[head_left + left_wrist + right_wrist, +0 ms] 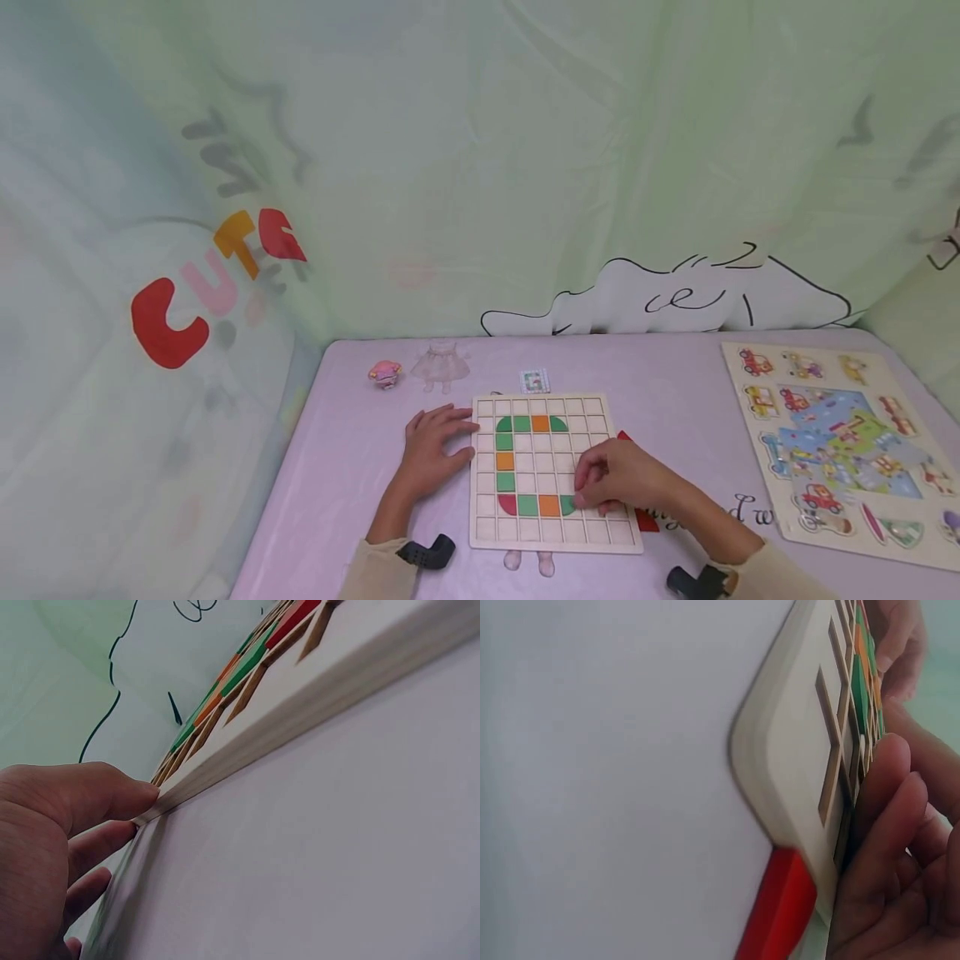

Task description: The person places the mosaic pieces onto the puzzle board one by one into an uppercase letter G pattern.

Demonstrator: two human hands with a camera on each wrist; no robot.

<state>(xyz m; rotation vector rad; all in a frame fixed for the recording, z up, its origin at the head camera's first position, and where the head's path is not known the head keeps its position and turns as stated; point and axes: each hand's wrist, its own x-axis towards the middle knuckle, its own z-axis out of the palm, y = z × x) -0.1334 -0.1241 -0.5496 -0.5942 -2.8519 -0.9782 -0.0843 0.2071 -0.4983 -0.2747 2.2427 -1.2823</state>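
A square wooden grid board lies on the table, with green, orange and red tiles set in a C-like outline. My left hand rests at its left edge, fingers spread; in the left wrist view the thumb touches the board's side. My right hand is over the lower right, fingers curled, with thumb and fingertip at a green rounded-corner tile in the bottom row. The hand hides part of that tile. At the row's other end sits a red rounded-corner tile.
A red object lies partly under the board's right side. Behind the board is a small pattern card. A pink-topped figurine stands back left. At right lies a picture puzzle board with vehicle pieces. Curtains hang behind.
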